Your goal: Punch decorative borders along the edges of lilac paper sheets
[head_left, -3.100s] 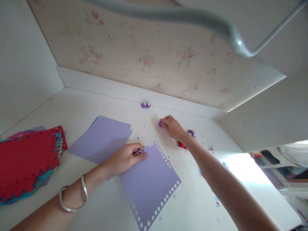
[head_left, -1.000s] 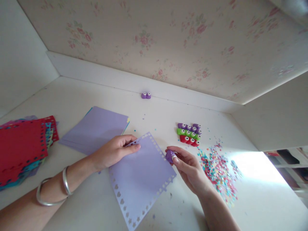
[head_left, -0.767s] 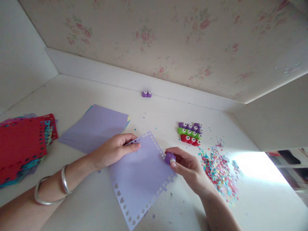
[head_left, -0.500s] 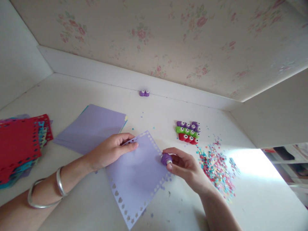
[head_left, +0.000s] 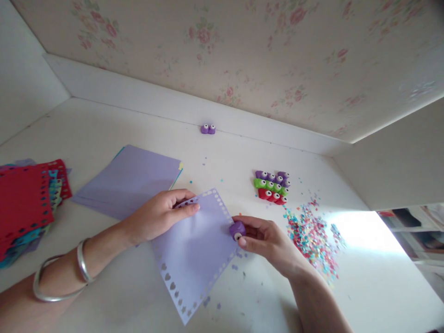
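Observation:
My left hand (head_left: 169, 212) pinches the upper left edge of a sheet of lilac paper (head_left: 199, 245), thumb on top. Rows of small cut-out shapes, among them hearts and stars, run along the sheet's edges. In my right hand (head_left: 262, 238) is a purple craft punch (head_left: 237, 230) with a white and dark round button, gripped between thumb and fingers. The punch sits on the sheet's right edge near the corner; its slot is hidden. Small lilac punched bits (head_left: 207, 301) lie on the table just below the sheet.
Left of the sheet lies a stack of lilac paper (head_left: 130, 180); farther left, a pile of punched red and coloured sheets (head_left: 22, 199). Purple, green and red punches (head_left: 272, 187) stand in rows behind my right hand. Two purple punches (head_left: 208, 129) are by the wall. Colourful confetti (head_left: 314, 240) lies right.
The purple punch has tilted, its button now facing more towards me, and sits slightly farther left along the sheet's edge. My left hand keeps its hold on the paper. The view has shifted slightly.

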Available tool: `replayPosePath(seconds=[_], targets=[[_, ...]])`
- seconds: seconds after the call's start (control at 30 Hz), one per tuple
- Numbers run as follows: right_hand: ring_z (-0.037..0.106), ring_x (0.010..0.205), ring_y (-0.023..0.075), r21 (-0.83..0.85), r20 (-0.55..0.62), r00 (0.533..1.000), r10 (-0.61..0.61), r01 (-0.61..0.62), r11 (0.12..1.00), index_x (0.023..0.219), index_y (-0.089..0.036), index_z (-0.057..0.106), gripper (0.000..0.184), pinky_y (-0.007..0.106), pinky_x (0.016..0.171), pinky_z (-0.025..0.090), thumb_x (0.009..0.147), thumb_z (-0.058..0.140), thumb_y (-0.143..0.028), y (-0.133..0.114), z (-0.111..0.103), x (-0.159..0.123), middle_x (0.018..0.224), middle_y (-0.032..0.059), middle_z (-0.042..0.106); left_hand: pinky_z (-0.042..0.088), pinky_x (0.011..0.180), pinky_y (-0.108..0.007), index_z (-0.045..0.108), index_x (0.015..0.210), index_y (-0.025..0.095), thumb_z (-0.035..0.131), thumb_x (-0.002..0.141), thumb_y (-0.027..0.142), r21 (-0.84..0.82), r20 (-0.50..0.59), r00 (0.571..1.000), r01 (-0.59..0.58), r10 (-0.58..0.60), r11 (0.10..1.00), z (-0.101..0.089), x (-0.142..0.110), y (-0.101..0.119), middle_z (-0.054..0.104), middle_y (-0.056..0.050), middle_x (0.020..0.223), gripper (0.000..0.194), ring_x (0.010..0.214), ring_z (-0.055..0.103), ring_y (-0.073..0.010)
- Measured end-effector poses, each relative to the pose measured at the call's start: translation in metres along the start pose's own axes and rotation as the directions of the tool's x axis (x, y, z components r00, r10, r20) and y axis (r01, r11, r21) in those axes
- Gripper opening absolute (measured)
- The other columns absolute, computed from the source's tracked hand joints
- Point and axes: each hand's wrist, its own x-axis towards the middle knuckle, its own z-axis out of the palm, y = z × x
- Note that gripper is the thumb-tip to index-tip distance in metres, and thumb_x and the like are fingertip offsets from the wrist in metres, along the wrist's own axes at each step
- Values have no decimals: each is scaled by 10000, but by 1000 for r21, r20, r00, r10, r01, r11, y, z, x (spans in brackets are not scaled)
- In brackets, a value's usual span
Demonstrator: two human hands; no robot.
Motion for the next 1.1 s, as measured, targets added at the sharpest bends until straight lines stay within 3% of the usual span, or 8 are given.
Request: replayPosePath(seconds=[0.3,0.53,0.77,1.1], targets=[[506,703,110,-60,72,997,-1,6,998,1023,-184,674,338,234,608,383,781,779,-395,-5,5,0,803,3,608,435,670,-234,658,897,192,598,870,514,26,12,1000,15,-15,1000,1,-2,5,623,8,816,329,764,563,-168],[473,705,110,-26,81,996,27,-25,999,1060,-174,635,398,245,621,347,782,773,-423,-7,6,0,793,-2,566,417,660,-214,657,909,202,615,864,518,-8,21,999,31,-31,999,0,-4,3,613,16,817,322,768,545,-157],[378,637,96,-102,80,997,-4,12,995,852,-136,638,345,253,554,255,783,757,-452,-12,10,-2,703,-20,474,414,613,-190,663,872,200,628,857,519,-27,21,999,47,-46,999,1,-3,5,597,26,773,322,709,530,-135],[383,650,98,-52,90,996,-27,32,998,886,-133,633,329,257,563,256,796,755,-425,-4,8,-2,722,-17,478,436,621,-183,678,887,209,651,846,519,-96,18,998,59,-58,994,0,-3,4,622,27,787,314,717,555,-135]])
